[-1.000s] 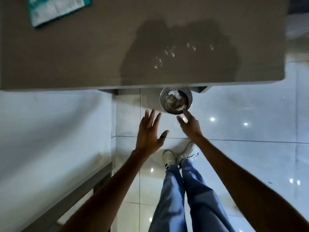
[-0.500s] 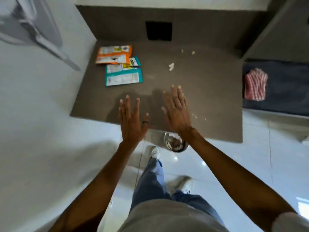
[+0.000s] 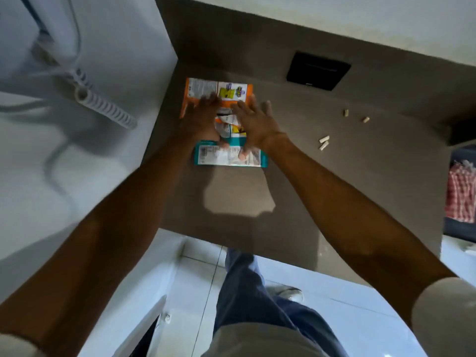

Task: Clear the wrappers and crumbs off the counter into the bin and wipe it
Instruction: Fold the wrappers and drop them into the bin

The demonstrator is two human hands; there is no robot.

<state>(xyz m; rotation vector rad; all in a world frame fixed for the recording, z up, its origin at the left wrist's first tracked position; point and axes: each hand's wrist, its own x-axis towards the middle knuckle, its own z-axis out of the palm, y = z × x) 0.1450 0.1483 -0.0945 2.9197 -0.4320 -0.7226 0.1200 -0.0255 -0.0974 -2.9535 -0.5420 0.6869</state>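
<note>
On the brown counter [image 3: 334, 191] an orange wrapper [image 3: 226, 90] lies at the back left, with a teal-and-white wrapper [image 3: 221, 157] in front of it and a smaller wrapper between them. My left hand [image 3: 201, 117] lies flat over the orange wrapper's lower part, fingers spread. My right hand [image 3: 253, 122] rests beside it over the middle wrappers, thumb touching the teal one. Neither hand has closed around a wrapper. Several pale crumbs [image 3: 324, 142] lie to the right of my hands, two more crumbs [image 3: 346, 112] farther back. The bin is out of view.
A black socket plate [image 3: 318, 70] sits on the back wall. A white wall with a coiled hose [image 3: 103, 104] rises left of the counter. A red checked cloth [image 3: 461, 194] lies on a dark surface at the right edge. My legs stand on white floor tiles [image 3: 347, 318] below.
My hands have left the bin on the floor, risen over the counter's front edge and reached back left onto the wrappers. The view has lifted and the bin has dropped out of sight.
</note>
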